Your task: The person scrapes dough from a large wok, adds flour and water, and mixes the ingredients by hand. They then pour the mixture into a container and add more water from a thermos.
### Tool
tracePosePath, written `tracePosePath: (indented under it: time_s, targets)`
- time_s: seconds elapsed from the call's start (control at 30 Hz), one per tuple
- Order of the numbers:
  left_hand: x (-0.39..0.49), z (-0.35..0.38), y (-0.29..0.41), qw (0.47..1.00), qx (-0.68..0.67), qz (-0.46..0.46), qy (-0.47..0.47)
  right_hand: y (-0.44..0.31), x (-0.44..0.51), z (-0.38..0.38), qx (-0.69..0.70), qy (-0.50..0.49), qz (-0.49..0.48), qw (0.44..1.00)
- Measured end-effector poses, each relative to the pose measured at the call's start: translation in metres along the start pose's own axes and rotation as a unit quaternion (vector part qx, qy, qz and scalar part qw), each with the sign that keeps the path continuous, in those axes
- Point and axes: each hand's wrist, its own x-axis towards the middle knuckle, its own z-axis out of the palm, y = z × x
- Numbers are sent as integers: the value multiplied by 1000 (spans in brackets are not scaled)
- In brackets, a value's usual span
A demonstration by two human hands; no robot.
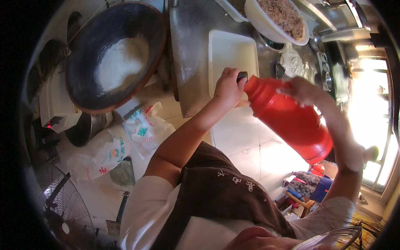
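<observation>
A red thermos flask (287,115) slants before me above the edge of the metal counter, its neck towards the upper left. My left hand (229,86) is beside the neck, closed around a small black piece (242,77), perhaps a stopper or cap. Blurred by motion, my right hand (301,90) grips the far side of the flask; white residue covers its fingers. Behind the flask's neck lies a shallow white tray (232,39). To the left stands a large dark basin (93,40) with a brown rim, holding white powder (120,62) that looks like flour.
A white bowl (256,22) of minced meat (282,17) stands at the back of the metal counter (192,62). Clear plastic film (292,62) lies to its right. Printed plastic bags (114,150), a white appliance (54,103) with a red light and a fan (68,200) are at left.
</observation>
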Motion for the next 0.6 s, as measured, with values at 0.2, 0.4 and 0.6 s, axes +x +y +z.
tracePosePath:
  time_s: [0.2,0.4,0.6]
  targets:
    - [-3,8,47,983,-102,96,-117,110,-45,105,289,130,-53,947]
    - [-44,37,68,942,23,305,-140,151,-60,172,413,226,-16,882]
    - [-81,72,60,929,34,235,-284,179,-61,235,583,209,5,785]
